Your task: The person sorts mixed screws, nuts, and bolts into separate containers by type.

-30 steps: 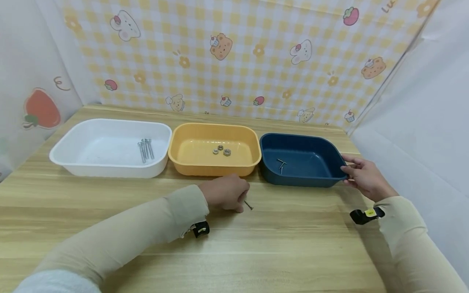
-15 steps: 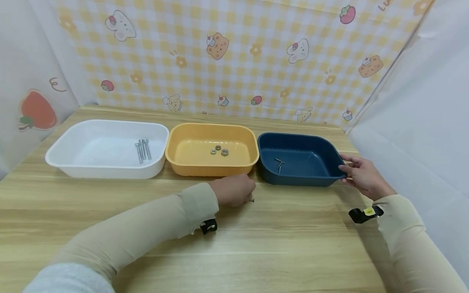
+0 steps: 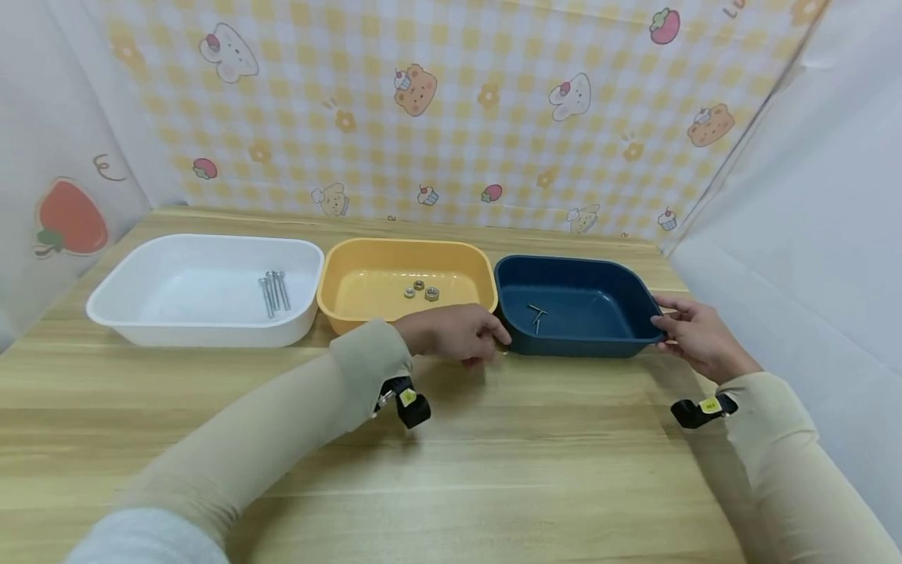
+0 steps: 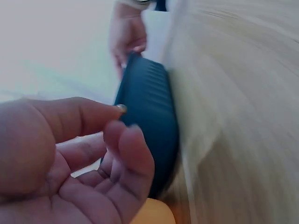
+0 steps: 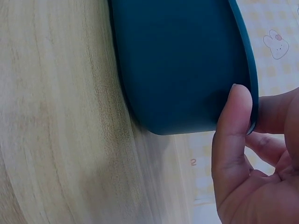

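Note:
My left hand (image 3: 458, 333) is raised off the table, in front of the yellow bin (image 3: 366, 327) and beside the left end of the dark blue bin (image 3: 578, 347). In the left wrist view, a small screw (image 4: 122, 108) shows only its head at the tips of my thumb and finger, which pinch it; its shank is hidden. My right hand (image 3: 705, 341) grips the right end of the blue bin, thumb on one side of the rim and fingers on the other. Inside that bin lie several small screws (image 3: 539, 315).
A white bin (image 3: 204, 330) on the left holds several long bolts (image 3: 275, 293). Hex nuts (image 3: 431, 294) lie in the yellow bin. The three bins stand in a row on the wooden table (image 3: 493, 470), with a checked cloth (image 3: 451, 141) behind and a white wall at right.
My left hand has picked the screw up from the table and carried it up and to the right, toward the blue bin. The right hand has stayed on the bin's rim.

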Demonstrator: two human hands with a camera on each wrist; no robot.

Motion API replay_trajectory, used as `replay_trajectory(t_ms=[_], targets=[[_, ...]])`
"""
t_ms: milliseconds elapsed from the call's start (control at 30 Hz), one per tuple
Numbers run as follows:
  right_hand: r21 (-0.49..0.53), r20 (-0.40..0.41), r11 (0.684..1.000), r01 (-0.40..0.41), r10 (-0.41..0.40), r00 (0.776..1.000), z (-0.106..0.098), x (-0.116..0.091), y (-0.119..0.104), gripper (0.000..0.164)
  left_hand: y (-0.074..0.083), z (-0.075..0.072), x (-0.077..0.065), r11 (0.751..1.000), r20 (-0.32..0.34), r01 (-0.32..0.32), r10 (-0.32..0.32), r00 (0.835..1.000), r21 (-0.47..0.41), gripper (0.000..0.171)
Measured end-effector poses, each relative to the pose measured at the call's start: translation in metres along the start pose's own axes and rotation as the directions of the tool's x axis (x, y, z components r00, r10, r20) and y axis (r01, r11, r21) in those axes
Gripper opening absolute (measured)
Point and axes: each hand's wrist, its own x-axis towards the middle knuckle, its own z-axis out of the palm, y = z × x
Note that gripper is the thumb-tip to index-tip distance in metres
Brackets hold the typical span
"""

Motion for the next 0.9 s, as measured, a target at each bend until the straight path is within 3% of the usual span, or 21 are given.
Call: replay_trajectory(t_ms=[100,167,333,467,633,833,900], targets=[[0.008,0.0,1.0,-0.003,0.003,1.0,0.0,0.0,0.0,0.057,0.004,-0.003,0.006,0.977,0.024,0.007,-0.002,1.0,-0.214,0.025],[0.013,0.0,1.0,-0.004,0.004,1.0,0.0,0.0,0.0,0.057,0.007,-0.005,0.01,0.94,0.032,0.01,0.001,1.0,-0.342,0.023],[0.016,0.0,1.0,-0.006,0.006,1.0,-0.001,0.001,0.003,0.058,0.017,-0.006,0.024,0.831,0.018,0.002,0.01,1.0,-0.556,0.02],[0.035,-0.002,0.999,-0.004,0.005,1.0,-0.002,0.001,0.003,0.058,0.026,-0.006,0.038,0.736,-0.049,-0.023,-0.014,0.999,-0.677,0.019],[0.066,-0.005,0.998,-0.005,0.005,1.0,-0.001,0.0,0.001,0.059,0.034,-0.006,0.058,0.617,-0.12,-0.025,-0.114,0.986,-0.787,0.023],[0.116,0.005,0.993,0.004,-0.004,1.0,-0.001,-0.002,0.0,0.059,0.041,-0.007,0.077,0.519,-0.108,0.008,-0.193,0.975,-0.855,0.053],[0.118,0.004,0.993,0.007,-0.008,1.0,-0.001,-0.002,0.001,0.059,0.045,-0.007,0.083,0.468,-0.092,0.015,-0.204,0.975,-0.884,0.063]])
